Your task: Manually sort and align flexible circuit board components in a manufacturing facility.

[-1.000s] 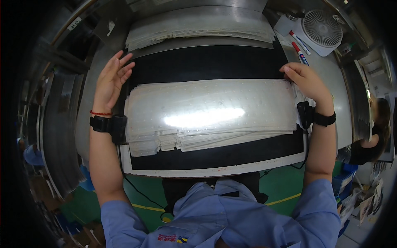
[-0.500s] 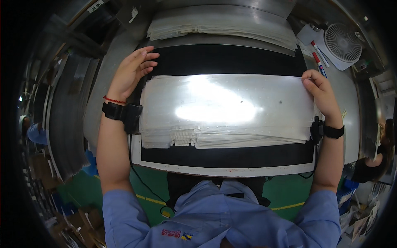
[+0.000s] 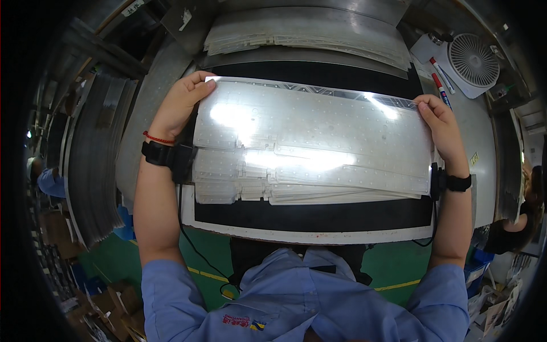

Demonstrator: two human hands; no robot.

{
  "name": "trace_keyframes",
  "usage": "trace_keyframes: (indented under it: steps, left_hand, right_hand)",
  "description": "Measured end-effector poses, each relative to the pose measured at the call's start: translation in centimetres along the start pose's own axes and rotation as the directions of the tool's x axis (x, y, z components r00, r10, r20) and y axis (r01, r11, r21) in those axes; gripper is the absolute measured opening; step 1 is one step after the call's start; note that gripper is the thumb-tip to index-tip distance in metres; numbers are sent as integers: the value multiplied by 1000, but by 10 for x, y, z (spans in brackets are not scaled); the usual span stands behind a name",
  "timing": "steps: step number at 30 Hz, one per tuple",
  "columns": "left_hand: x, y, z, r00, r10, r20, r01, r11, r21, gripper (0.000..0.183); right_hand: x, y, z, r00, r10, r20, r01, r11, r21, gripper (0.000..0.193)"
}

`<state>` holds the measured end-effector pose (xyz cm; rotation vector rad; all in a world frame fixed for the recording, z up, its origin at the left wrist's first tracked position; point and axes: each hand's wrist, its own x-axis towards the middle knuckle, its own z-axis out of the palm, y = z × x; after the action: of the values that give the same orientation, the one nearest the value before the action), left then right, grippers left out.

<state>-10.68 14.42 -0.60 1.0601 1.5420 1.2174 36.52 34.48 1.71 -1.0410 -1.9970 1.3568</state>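
Note:
By its far left corner, my left hand [image 3: 183, 105] pinches a thin, shiny, translucent plastic sheet [image 3: 336, 122] between thumb and fingers. My right hand [image 3: 444, 128] grips the far right corner the same way. The sheet's far edge is raised and tilted, the left end farther away than the right. Light glares off its dotted surface. Under it lies a loose stack of similar sheets [image 3: 215, 192], fanned at the near side, with notched edges. The stack rests on a black mat [image 3: 307, 215] on the table.
Another stack of sheets [image 3: 307, 28] lies at the far side. A white fan [image 3: 473, 60] and red-capped markers [image 3: 437, 81] sit at the far right. Tall stacked sheets [image 3: 97, 159] stand at left. Another person [image 3: 510, 231] is at the right edge. Cables hang from both my wrist straps.
My left hand, open before, has closed on the sheet's left corner. The sheet's far left side has come up and away from the stack. My right hand has kept its corner.

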Motion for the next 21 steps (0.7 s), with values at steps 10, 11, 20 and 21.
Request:
trace_keyframes:
  steps: [10, 11, 20, 21]
  left_hand:
    - [-1, 3, 1, 994, 34, -101, -34, 999, -3, 30]
    - [-3, 4, 1, 996, 25, -82, -25, 1000, -5, 30]
    - [-6, 8, 3, 997, -60, 42, 52, 983, 175, 27]
    - [-3, 6, 4, 998, -45, 46, 38, 988, 149, 26]
  right_hand:
    - [2, 7, -7, 998, -26, -53, 28, 999, 29, 18]
    - [2, 8, -7, 998, -22, -61, 25, 999, 41, 18]
    - [4, 12, -9, 993, -81, -86, 87, 994, 64, 18]
    - [4, 12, -12, 991, -89, -98, 94, 994, 52, 19]
